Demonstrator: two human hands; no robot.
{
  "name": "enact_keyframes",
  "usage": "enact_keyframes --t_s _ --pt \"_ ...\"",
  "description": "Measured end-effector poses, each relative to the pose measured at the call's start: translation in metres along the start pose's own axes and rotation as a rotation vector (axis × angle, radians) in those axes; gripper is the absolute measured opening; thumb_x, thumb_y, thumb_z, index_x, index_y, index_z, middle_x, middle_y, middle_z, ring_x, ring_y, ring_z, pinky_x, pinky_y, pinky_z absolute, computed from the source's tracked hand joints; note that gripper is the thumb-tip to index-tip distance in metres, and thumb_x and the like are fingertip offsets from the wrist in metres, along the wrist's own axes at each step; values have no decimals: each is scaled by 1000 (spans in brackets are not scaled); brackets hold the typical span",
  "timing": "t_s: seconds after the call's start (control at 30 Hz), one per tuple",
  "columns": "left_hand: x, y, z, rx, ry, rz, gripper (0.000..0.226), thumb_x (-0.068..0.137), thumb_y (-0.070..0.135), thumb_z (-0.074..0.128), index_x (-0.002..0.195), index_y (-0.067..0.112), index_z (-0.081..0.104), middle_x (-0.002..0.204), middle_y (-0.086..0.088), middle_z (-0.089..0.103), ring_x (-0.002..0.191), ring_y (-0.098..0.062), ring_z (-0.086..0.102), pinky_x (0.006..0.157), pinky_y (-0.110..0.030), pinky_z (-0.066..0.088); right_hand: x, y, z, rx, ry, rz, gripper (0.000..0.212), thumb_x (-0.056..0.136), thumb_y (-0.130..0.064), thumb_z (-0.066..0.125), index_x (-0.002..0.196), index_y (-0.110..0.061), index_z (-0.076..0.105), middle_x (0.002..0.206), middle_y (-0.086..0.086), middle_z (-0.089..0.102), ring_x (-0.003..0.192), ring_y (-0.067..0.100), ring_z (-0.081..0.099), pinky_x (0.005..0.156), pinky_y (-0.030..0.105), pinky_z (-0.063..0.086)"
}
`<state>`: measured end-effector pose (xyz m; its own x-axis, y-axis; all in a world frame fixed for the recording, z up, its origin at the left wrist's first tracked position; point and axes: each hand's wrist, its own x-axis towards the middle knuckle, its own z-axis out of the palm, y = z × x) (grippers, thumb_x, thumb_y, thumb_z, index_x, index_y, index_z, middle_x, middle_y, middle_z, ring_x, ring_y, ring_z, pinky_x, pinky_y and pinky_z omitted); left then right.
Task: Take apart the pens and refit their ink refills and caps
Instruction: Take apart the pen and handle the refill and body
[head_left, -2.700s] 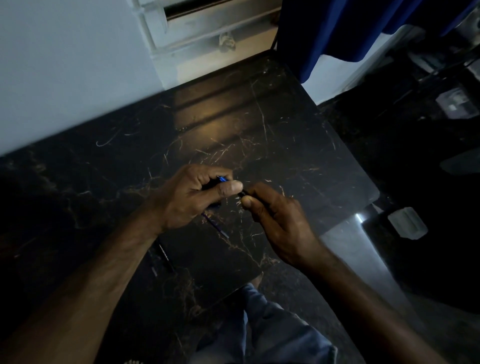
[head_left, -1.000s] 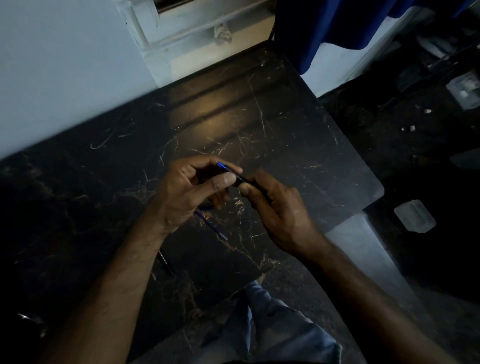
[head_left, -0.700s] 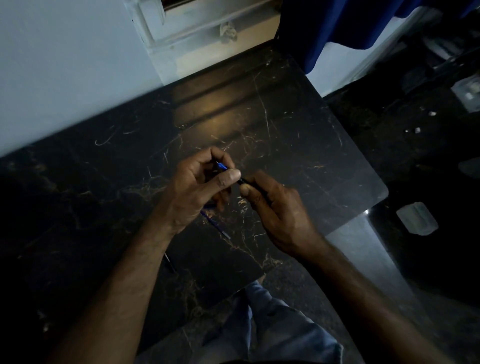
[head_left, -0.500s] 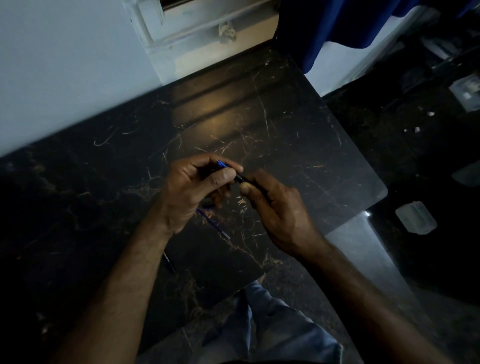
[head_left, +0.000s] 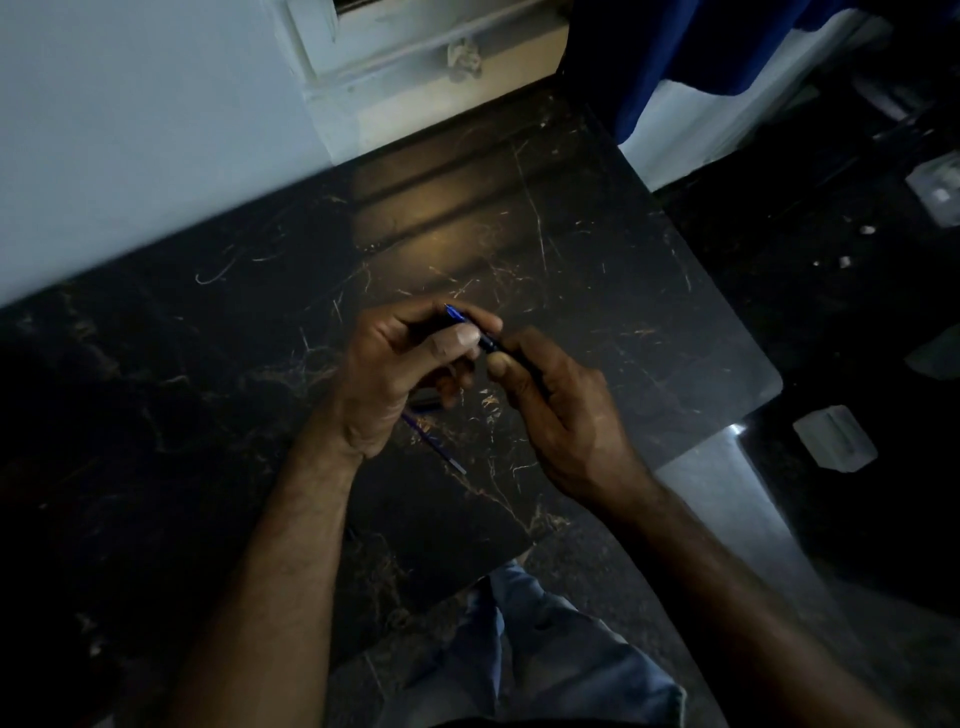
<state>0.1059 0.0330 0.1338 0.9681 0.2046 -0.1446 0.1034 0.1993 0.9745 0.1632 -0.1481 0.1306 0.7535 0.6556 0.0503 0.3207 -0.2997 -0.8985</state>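
Note:
Both my hands hold one dark pen (head_left: 487, 343) just above the black marble table (head_left: 597, 249). My left hand (head_left: 395, 374) pinches its blue tip end (head_left: 453, 314) between thumb and fingers. My right hand (head_left: 550, 410) grips the barrel's other end, which is hidden in the fingers. A thin blue ink refill (head_left: 435, 445) lies on the table below my left hand, partly covered by the wrist. A small dark pen part (head_left: 426, 401) lies under the left fingers.
The table meets a pale wall (head_left: 130, 130) and a window frame (head_left: 415, 57) at the back. A blue curtain (head_left: 691, 47) hangs at the back right. The table's right edge drops to a dark floor with a clear plastic container (head_left: 834, 437). My jeans-clad knee (head_left: 540, 654) shows below.
The left thumb and fingers have shifted slightly along the pen's tip end while the right hand stays gripping the barrel. The view has shifted a little; the refill on the table has not moved.

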Motion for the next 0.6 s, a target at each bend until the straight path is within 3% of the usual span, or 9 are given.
enact_keyframes --t_s 0.1,0.17,0.3,0.37,0.5,0.6 --pt "1 -3 3 1 105 -16 8 92 23 74 88 18 80 68 1 68 51 -10 61 43 -21 46 0 -2 2 3 -2 -11 10 112 -28 48 108 -31 57 76 -15 53 64 8 54 56 27 44" --pt "4 -7 5 44 171 13 20 93 26 80 83 11 73 63 -1 65 48 -12 58 42 -24 45 0 -2 5 13 4 -8 11 113 -26 49 108 -29 59 77 -19 53 64 5 54 58 20 41" --pt "3 -4 7 -10 84 7 12 98 22 72 103 11 70 72 1 65 55 -12 60 48 -26 49 -1 -2 7 42 -2 2 19 112 -22 50 109 -13 65 83 -29 61 70 -1 62 65 11 41" --pt "1 -2 3 -70 5 -13 17 95 22 68 110 16 75 78 0 67 60 -13 62 51 -27 50 -1 -3 6 48 -3 -2 16 112 -25 50 110 -18 64 83 -30 61 71 -1 62 65 11 41" --pt "-4 -4 1 -39 76 -5 11 95 21 71 95 19 82 74 2 70 54 -10 62 44 -21 46 -1 -3 5 3 14 -20 13 111 -34 45 108 -31 57 77 -18 54 65 4 56 59 17 41" --pt "-4 -7 10 30 213 36 12 94 22 76 85 15 75 62 3 64 44 -8 57 39 -20 41 -2 0 8 3 21 -6 21 111 -31 46 105 -18 62 76 -8 55 63 12 55 56 26 45"
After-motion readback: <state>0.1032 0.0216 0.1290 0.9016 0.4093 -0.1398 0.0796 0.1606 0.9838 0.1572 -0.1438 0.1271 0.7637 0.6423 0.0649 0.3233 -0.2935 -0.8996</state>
